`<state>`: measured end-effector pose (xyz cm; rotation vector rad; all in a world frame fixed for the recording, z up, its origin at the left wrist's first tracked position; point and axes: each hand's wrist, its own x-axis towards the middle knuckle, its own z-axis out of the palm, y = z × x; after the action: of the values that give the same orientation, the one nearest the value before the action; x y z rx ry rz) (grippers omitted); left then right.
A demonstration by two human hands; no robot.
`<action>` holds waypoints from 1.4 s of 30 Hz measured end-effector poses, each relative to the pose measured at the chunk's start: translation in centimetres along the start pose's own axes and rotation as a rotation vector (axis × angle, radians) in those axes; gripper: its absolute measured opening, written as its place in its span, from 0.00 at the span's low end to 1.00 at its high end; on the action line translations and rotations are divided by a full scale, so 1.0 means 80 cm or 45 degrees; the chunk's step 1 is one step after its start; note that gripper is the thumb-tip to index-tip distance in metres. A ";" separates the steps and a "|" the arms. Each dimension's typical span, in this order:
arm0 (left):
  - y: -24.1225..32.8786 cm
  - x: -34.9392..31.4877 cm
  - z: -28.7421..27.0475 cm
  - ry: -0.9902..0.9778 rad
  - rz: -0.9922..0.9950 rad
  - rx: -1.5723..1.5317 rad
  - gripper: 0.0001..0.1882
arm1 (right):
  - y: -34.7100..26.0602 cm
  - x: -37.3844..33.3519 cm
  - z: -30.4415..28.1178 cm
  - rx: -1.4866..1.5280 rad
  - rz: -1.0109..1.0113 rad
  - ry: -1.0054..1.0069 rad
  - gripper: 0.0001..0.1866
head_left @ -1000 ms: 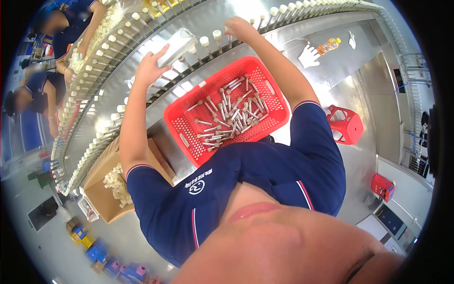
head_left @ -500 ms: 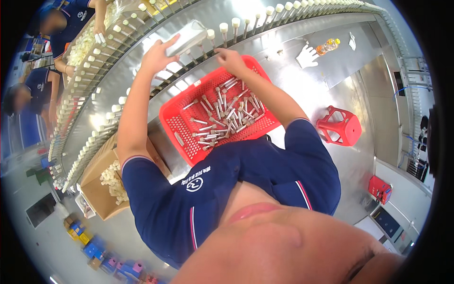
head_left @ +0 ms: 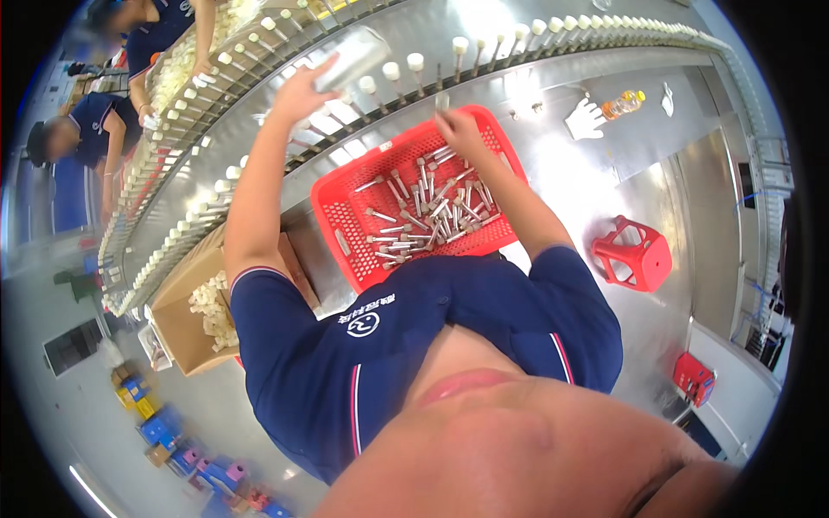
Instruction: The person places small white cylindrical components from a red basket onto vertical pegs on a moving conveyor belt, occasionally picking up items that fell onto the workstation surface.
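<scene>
My left hand (head_left: 300, 93) grips a clear, shiny, box-shaped object (head_left: 356, 59), smeared by motion, over a curved row of upright metal rods with pale caps (head_left: 416, 63). The fingers of my right hand (head_left: 460, 131) are pinched on a small silvery piece (head_left: 442, 102), too blurred to name. Just above it stands a thin rod (head_left: 439, 76) with no visible pale cap. Below my hands, a red perforated basket (head_left: 341, 194) carries many loose metal rods with brownish heads (head_left: 442, 211).
A cardboard box (head_left: 177, 298) with pale blocks stands at lower left. A white glove (head_left: 585, 119) and an orange drink bottle (head_left: 623, 105) lie on the metal table at right, beyond a red stool (head_left: 635, 255). Two co-workers (head_left: 95, 129) are across the line.
My right hand has drawn back from a capped rod and now shows a silvery piece. My left hand has moved slightly left along the row with the clear object. The whole view has shifted.
</scene>
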<state>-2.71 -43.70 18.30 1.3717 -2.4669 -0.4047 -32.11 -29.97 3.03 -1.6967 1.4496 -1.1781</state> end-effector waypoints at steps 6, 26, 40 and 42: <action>0.020 0.006 0.016 -0.214 0.010 0.100 0.38 | 0.078 -0.191 0.032 -0.688 0.471 -1.218 0.28; 0.003 -0.015 0.007 -0.248 0.016 0.144 0.39 | 0.037 -0.274 -0.049 -0.874 0.337 -0.261 0.11; 0.008 -0.020 -0.065 -0.019 0.122 0.168 0.40 | 0.042 -0.274 -0.048 -0.690 0.277 -0.187 0.09; 0.000 -0.024 -0.050 -0.107 0.054 0.115 0.40 | 0.051 -0.277 -0.048 -0.683 0.253 -0.169 0.09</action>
<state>-0.23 -42.42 21.76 1.3604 -2.6070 -0.3520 -37.42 -8.94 -4.18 -1.8689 1.9117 -0.5840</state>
